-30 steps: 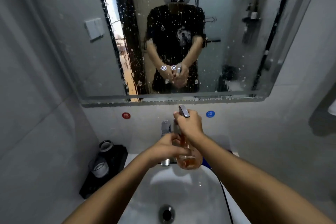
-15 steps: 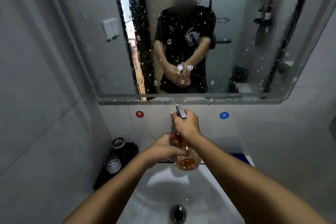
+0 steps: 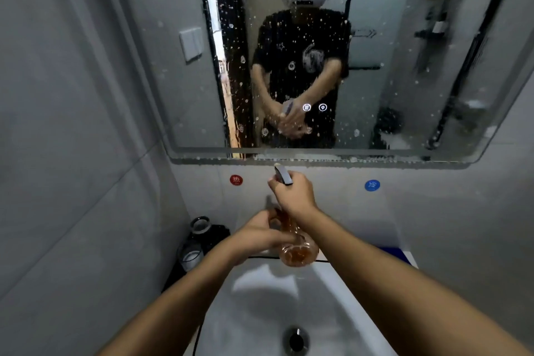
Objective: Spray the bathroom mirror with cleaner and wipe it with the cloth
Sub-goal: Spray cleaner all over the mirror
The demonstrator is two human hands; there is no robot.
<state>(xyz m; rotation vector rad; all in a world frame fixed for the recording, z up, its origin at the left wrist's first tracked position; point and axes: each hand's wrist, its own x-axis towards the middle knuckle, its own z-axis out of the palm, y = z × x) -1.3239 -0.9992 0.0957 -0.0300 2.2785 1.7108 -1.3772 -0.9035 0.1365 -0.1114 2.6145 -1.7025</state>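
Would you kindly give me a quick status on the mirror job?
Right hand grips sprayer head, left hand holds bottle over sink. Mirror speckled with droplets, unwiped. No cloth seen. Path clear.

A small home bathroom: a wall mirror (image 3: 332, 66) speckled with droplets hangs over a white sink (image 3: 260, 312) with a drain (image 3: 295, 340), hot and cold tap markers (image 3: 236, 180) sit on grey tiled walls (image 3: 72, 153).

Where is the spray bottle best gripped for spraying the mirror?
Probably at the narrow neck under the grey nozzle, from behind, as the right hand does: the spray bottle stands upright, facing the mirror. The left hand steadies its rounded body.
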